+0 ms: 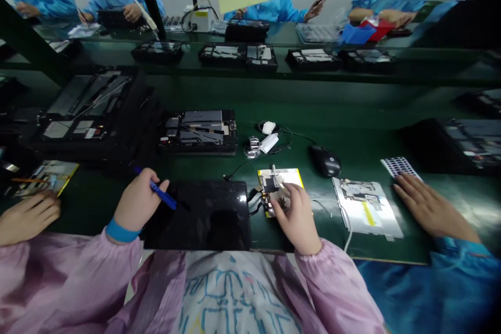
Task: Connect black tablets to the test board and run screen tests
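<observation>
My left hand [139,201] grips a blue-handled pen or driver [159,193] above the edge of a black glossy tablet panel [198,216]. My right hand [296,216] presses its fingers onto a small circuit board with ribbon cables [272,190]. That board lies on a yellow-edged flat pack [291,178], partly hidden by the fingers. A slim pale stick [276,177] rises by my right fingertips, and I cannot tell if they hold it. Thin black cables [255,202] link the board towards the black panel.
A black mouse [325,162] sits beyond my right hand, near a white cable and a small gauge [254,146]. Open tablets in black fixtures [198,131] line the green bench. Co-workers' hands [430,206] work on both sides, and a raised shelf [274,65] crosses the back.
</observation>
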The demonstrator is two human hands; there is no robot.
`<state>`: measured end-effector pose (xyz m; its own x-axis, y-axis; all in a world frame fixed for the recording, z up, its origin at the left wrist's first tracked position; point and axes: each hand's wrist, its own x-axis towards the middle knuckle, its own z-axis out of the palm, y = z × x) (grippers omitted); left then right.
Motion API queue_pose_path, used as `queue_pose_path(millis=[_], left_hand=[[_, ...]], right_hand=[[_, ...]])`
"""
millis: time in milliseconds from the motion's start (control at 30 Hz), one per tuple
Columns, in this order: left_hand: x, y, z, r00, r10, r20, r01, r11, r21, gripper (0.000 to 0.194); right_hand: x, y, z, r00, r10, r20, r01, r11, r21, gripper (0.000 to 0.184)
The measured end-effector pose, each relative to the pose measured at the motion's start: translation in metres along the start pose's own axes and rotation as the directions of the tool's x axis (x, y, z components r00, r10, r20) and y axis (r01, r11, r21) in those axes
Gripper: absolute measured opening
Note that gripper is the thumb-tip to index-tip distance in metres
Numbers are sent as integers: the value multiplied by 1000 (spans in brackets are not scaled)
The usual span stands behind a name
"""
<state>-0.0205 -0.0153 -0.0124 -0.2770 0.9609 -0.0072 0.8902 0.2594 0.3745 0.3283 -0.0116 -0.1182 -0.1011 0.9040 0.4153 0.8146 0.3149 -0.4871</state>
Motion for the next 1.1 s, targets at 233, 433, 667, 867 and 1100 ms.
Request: queue_pose_path(millis=[233, 433, 667, 867, 1100], left_hand=[[-12, -30, 16, 996, -57, 71, 64, 994, -94, 25], [-8, -37, 18, 993, -110, 40, 117, 941, -317, 29], [-2, -41, 21, 991, -114, 74, 135, 751, -646, 28], [7, -50, 44, 995, -103, 15, 80, 673, -736, 27], [6, -49, 50, 990, -39, -132, -70, 682, -728, 29]], right_hand=[[32, 21, 13, 994, -68, 82, 84, 974, -212, 45], [30, 12, 16, 991, -86, 99, 117, 921, -373, 51], [24, 13, 11, 984, -43, 174, 115, 895, -430, 54], [-15, -52, -4, 966, -257, -13, 257, 966, -26, 62], [-22, -110, 0, 806, -458, 374, 454, 885, 104, 58]])
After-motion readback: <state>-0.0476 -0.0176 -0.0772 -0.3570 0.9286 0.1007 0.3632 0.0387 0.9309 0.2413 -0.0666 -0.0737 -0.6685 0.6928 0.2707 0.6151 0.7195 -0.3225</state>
